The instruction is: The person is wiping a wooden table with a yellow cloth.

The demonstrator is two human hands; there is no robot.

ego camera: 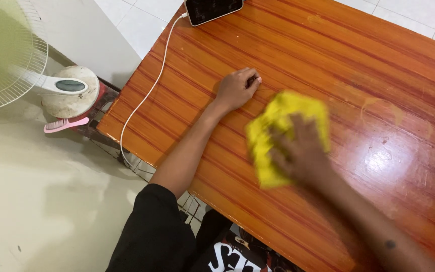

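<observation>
Right hand [300, 151] flat, open on yellow cloth [278, 131], pressing it to wood surface [378, 60]; left hand [236, 88] loosely curled, empty, bracing nearby.

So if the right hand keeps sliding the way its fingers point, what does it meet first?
The right hand presses flat on the yellow cloth, fingers pointing up the wooden table. Beyond the cloth's far edge, only bare tabletop shows in that line. The phone sits well to the left, probably off that path.
</observation>
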